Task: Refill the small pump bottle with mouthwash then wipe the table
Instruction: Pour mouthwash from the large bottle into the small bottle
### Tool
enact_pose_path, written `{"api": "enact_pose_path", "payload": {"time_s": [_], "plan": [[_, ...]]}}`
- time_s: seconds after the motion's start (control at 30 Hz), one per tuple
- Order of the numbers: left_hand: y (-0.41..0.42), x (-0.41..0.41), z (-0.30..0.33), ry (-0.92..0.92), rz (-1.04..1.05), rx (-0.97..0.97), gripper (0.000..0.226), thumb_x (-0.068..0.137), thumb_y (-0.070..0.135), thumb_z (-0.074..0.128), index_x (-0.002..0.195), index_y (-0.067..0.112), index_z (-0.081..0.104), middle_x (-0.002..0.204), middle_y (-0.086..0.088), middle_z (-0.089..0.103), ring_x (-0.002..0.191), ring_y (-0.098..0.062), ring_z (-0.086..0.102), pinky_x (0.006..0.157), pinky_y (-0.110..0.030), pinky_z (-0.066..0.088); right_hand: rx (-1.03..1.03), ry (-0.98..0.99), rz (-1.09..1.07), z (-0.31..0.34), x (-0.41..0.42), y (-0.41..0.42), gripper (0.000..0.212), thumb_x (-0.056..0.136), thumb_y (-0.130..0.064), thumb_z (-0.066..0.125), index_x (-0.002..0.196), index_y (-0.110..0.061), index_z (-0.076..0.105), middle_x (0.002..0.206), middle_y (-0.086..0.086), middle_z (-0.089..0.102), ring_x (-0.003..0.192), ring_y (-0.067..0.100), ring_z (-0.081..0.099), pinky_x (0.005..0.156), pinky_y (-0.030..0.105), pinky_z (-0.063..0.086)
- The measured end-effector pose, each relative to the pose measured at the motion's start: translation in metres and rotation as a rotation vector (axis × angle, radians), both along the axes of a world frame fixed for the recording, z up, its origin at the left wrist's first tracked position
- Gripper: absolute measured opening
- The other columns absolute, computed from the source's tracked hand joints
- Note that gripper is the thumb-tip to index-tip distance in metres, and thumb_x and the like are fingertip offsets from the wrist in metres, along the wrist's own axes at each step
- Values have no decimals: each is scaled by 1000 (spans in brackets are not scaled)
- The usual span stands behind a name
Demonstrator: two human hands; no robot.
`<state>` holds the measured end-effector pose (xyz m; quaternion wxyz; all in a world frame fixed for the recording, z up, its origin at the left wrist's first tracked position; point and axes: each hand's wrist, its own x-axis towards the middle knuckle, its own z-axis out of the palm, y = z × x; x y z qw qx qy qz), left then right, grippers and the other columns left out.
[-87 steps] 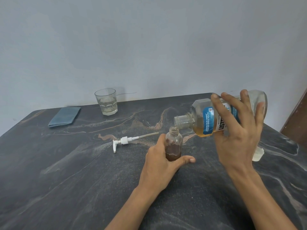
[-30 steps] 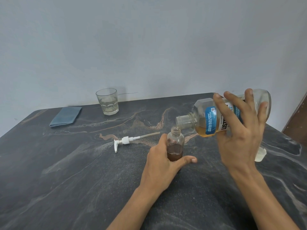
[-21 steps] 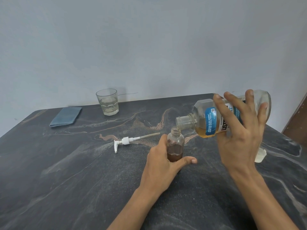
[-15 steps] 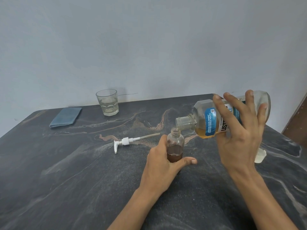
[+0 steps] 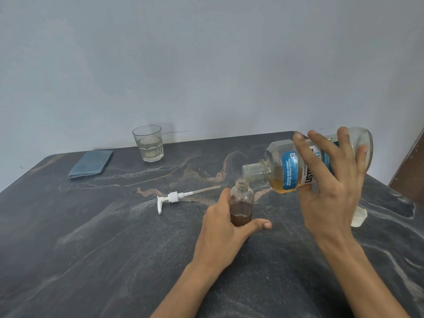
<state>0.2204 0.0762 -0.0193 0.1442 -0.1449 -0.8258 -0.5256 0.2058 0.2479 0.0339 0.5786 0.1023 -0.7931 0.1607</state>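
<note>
A small clear bottle (image 5: 241,200) stands uncapped on the dark marble table (image 5: 91,237), about half full of brown liquid. My left hand (image 5: 224,228) grips its lower body. My right hand (image 5: 332,187) holds a large mouthwash bottle (image 5: 284,171) tipped nearly level, its open neck just above the small bottle's mouth. Amber liquid pools in the large bottle's low side. The white pump head (image 5: 176,197) with its tube lies on the table to the left. A folded blue cloth (image 5: 91,163) lies at the back left.
A glass tumbler (image 5: 148,143) with a little pale liquid stands near the wall. A white cap (image 5: 359,216) lies on the table behind my right hand. A brown wooden surface (image 5: 410,166) shows at the right edge.
The mouthwash bottle's neck has dropped slightly, closer to the small bottle's mouth. Both hands keep their grips and hardly move.
</note>
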Motion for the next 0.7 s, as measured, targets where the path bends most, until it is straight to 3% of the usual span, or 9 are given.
{"api": "enact_pose_path", "payload": {"time_s": [0.27, 0.4, 0.7], "plan": [[0, 0, 1, 6, 1, 5, 70, 54, 77, 69, 103, 31, 51, 92, 16, 64, 87, -5, 60, 74, -22, 53, 7, 17, -14, -1, -1, 1, 77, 70, 20, 65, 132, -23, 47, 131, 4, 50, 136, 31, 29, 118, 37, 4], [0, -1, 1, 10, -3, 10, 70, 55, 77, 70, 102, 29, 51, 90, 12, 64, 85, -11, 61, 75, -31, 54, 12, 16, -13, -1, -1, 1, 77, 70, 19, 65, 132, -22, 47, 132, 4, 50, 137, 31, 29, 118, 37, 4], [0, -1, 1, 0, -6, 12, 71, 54, 77, 69, 104, 31, 51, 94, 15, 64, 88, -6, 61, 75, -24, 53, 10, 17, -17, 0, 0, 0, 76, 71, 19, 65, 132, -23, 46, 130, 8, 54, 136, 31, 30, 117, 38, 5]]}}
